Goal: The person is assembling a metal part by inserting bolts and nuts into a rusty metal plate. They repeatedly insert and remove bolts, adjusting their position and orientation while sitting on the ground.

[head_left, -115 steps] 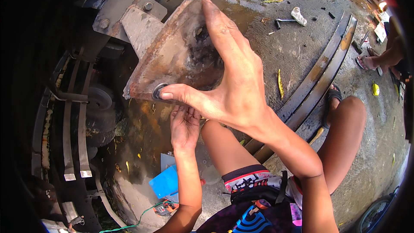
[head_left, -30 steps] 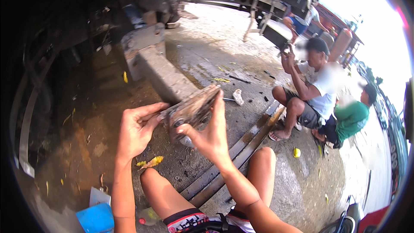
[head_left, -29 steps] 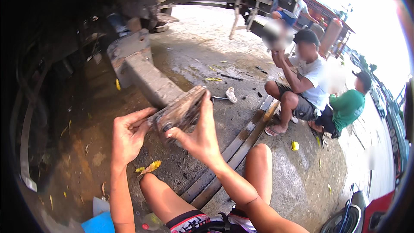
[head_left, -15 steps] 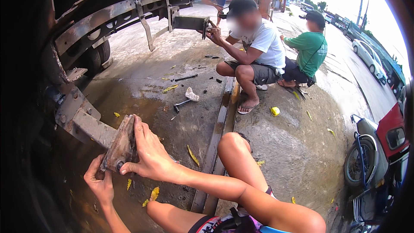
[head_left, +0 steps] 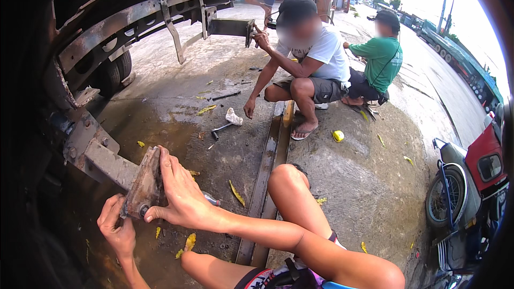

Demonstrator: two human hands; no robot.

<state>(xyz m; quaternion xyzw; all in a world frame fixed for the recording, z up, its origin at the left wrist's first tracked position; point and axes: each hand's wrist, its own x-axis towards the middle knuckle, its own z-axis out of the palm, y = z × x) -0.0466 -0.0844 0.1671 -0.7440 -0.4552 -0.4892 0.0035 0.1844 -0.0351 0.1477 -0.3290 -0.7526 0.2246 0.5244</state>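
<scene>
A rusty metal plate (head_left: 143, 186) stands across the end of a steel bracket arm (head_left: 110, 161), at the lower left. My right hand (head_left: 184, 198) lies along the plate's right side, fingers up its edge. Its thumb presses the head of a bolt (head_left: 143, 210) at the plate's lower corner. From behind that corner my left hand (head_left: 116, 231) curls its fingers and thumb in close to the plate. What the left fingertips pinch is hidden. The bracket joins the frame of a truck (head_left: 115, 27).
A squatting co-worker in a white shirt (head_left: 326, 53) touches a second bracket plate (head_left: 249, 33). Another person in green (head_left: 384, 61) sits behind. Long steel bars (head_left: 267, 176) run between. A ratchet wrench (head_left: 222, 127), white rag (head_left: 233, 117) and leaves lie about. A motorcycle (head_left: 450, 192) stands right.
The co-worker in white has lowered one hand from the far plate toward the ground. My hands stay at the near plate, the left one slightly lower. The view has shifted a little.
</scene>
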